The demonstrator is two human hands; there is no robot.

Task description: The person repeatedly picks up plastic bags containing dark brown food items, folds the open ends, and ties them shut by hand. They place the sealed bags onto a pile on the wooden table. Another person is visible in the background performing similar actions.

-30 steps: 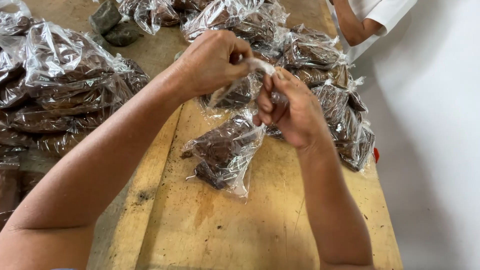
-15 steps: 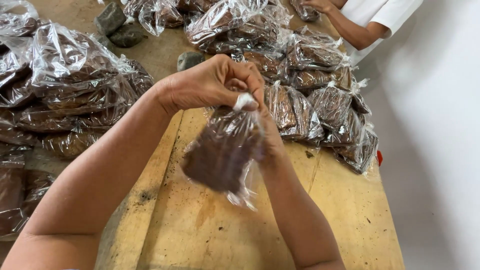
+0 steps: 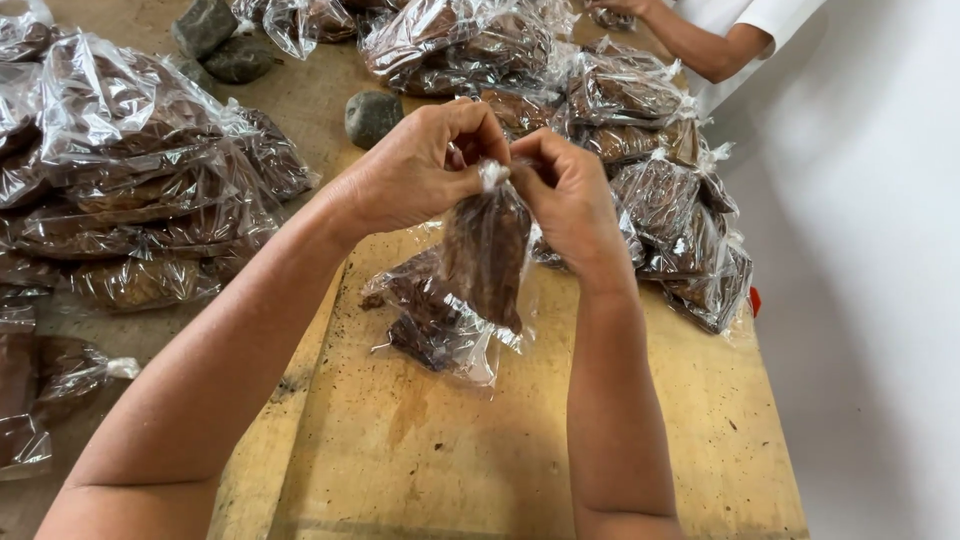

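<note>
Left hand (image 3: 420, 170) and right hand (image 3: 565, 195), close together, both pinched on gathered neck of clear bag (image 3: 487, 255) hanging below; another filled bag (image 3: 430, 325) lying beneath.

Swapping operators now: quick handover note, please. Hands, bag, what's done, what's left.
Left hand and right hand: both pinch the gathered neck of one clear bag of brown stuff, held up above the wooden table.
A second filled bag lies on the table just below it.
Done: bag filled, neck gathered. Many filled bags are piled at left and at right.
Left: no finished knot or tie shows on the held neck; I'd close it and set it on a pile.
Another person's arm is at the top right.
</note>
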